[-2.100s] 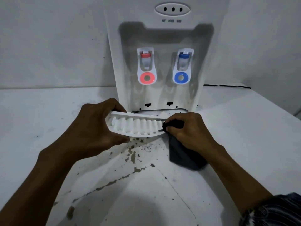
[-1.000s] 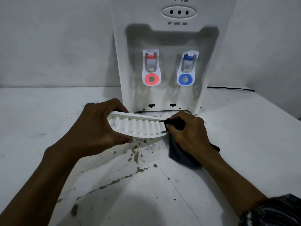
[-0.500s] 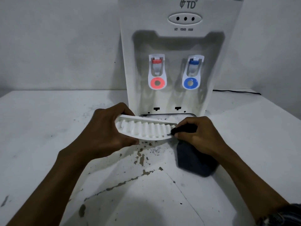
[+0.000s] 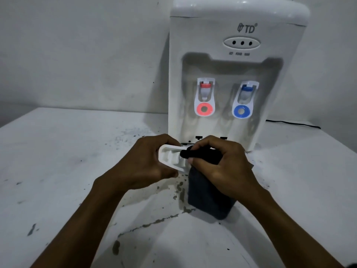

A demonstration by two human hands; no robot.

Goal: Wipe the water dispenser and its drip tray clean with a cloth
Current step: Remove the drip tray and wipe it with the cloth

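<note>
A white tabletop water dispenser [image 4: 237, 74] stands at the back, with a red tap [image 4: 205, 99] and a blue tap [image 4: 244, 101]. In front of its base my left hand [image 4: 143, 165] grips the white ribbed drip tray [image 4: 170, 157] by its left end. My right hand [image 4: 222, 167] holds a dark cloth [image 4: 208, 198], pressing a bunched part of it onto the tray's ribs and covering the tray's right half. The rest of the cloth hangs down to the table.
The white table [image 4: 67, 151] has dark crumbs and peeled paint patches [image 4: 179, 190] below the tray. A black cable [image 4: 293, 123] runs along the table behind the dispenser's right side. Grey walls close off the back.
My right hand with the cloth has slid left along the tray, from its right end to the middle. The view has tilted up, showing the dispenser's top.
</note>
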